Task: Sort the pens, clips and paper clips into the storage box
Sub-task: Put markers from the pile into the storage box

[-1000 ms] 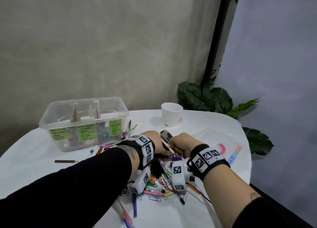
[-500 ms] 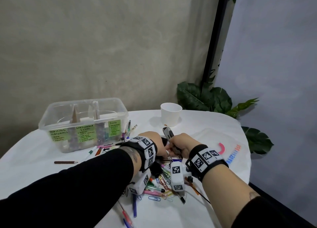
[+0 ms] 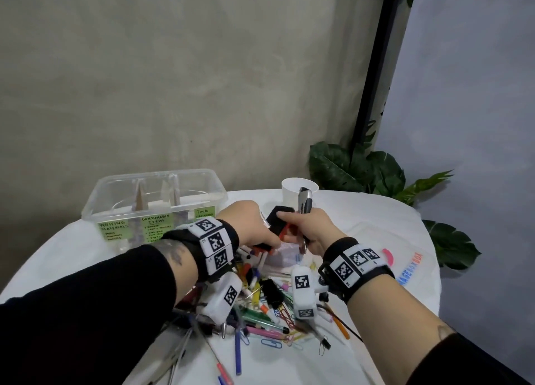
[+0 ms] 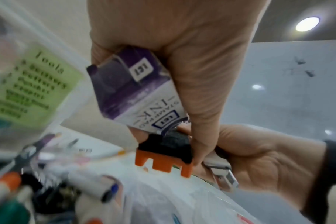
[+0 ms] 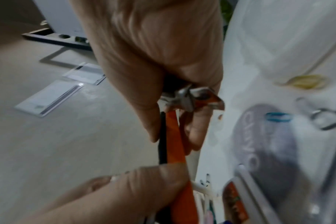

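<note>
My left hand [image 3: 254,228] holds a purple and white stamp ink box [image 4: 140,94] in its palm. Its fingertips also pinch a black and orange eraser block [image 4: 163,153]. My right hand [image 3: 309,231] grips a silver and black cutter [image 3: 304,203] that points upward, and its thumb and finger touch the same eraser block [image 5: 175,144]. Both hands meet above a pile of pens, binder clips and paper clips [image 3: 260,306] on the white table. The clear storage box [image 3: 153,199] with green labels stands at the back left.
A white cup [image 3: 291,189] stands just behind the hands. A leafy plant [image 3: 362,170] is at the table's far right edge. Loose pens [image 3: 237,352] lie nearer me, and a pink curved piece [image 3: 388,257] lies at the right.
Both hands have risen off the pile. The cutter now stands upright in my right hand. The black and orange eraser block has come up between the two hands.
</note>
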A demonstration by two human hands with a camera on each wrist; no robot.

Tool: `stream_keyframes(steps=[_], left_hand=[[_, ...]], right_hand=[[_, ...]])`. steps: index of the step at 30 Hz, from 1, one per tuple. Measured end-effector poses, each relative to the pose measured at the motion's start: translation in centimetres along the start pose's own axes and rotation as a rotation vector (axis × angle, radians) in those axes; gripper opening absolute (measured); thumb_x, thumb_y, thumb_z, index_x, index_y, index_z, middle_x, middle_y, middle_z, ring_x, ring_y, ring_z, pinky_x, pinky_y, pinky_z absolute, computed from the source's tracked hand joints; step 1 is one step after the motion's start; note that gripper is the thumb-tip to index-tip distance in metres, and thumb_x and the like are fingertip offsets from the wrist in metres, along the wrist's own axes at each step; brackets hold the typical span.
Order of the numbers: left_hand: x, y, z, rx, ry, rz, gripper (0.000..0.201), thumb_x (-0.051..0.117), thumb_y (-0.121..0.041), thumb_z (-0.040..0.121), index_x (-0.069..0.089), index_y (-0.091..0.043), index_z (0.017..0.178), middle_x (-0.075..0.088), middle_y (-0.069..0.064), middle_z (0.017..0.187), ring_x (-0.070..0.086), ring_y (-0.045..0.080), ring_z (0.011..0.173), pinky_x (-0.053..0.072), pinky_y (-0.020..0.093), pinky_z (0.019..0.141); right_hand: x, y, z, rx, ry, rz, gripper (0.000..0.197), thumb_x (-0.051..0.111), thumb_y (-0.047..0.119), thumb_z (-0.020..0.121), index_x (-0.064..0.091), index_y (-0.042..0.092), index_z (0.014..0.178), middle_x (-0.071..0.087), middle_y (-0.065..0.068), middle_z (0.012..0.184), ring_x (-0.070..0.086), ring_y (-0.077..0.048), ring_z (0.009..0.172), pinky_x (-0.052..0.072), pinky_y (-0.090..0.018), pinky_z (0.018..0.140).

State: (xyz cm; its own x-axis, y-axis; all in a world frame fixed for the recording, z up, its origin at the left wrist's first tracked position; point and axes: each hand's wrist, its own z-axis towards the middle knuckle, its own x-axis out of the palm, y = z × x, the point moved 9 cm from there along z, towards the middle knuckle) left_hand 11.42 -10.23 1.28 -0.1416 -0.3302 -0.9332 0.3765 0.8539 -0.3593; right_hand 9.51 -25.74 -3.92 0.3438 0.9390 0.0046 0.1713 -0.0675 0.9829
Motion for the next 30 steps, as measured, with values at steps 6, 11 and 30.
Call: stream_keyframes(steps=[6, 11, 30], left_hand=[[-4.6, 2.3, -0.1, 0.088, 0.002, -0.053, 0.075, 0.070, -0.072, 0.068, 0.064, -0.003, 0.098, 0.071, 0.007, 0.087, 0.064, 0.021, 0.073, 0.049, 0.028, 0.060], [-10.0, 7.6, 1.9, 0.008, -0.164, -0.600, 0.063, 0.060, -0.069, 0.078, 0.057, -0.013, 0.106, 0.067, 0.011, 0.093, 0.064, 0.022, 0.071, 0.051, 0.028, 0.055], [-7.3, 15.0, 11.1, 0.012, -0.129, 0.229, 0.031, 0.064, -0.015, 0.082, 0.051, -0.021, 0.110, 0.068, -0.004, 0.087, 0.065, 0.023, 0.086, 0.048, 0.033, 0.079]], right_hand=[[2.8, 5.3, 0.0, -0.277, -0.055, -0.100, 0.025, 0.074, 0.005, 0.083, 0.051, 0.005, 0.095, 0.067, -0.023, 0.098, 0.072, -0.035, 0.089, 0.061, -0.049, 0.068], [6.6, 9.5, 0.2, -0.452, 0.005, -0.090, 0.030, 0.067, 0.017, 0.091, 0.052, -0.003, 0.106, 0.065, -0.026, 0.103, 0.068, -0.039, 0.098, 0.060, -0.041, 0.062], [15.3, 13.0, 4.4, -0.685, -0.190, -0.237, 0.018, 0.059, 0.025, 0.094, 0.047, 0.012, 0.098, 0.055, 0.005, 0.081, 0.058, -0.023, 0.082, 0.050, -0.040, 0.074]])
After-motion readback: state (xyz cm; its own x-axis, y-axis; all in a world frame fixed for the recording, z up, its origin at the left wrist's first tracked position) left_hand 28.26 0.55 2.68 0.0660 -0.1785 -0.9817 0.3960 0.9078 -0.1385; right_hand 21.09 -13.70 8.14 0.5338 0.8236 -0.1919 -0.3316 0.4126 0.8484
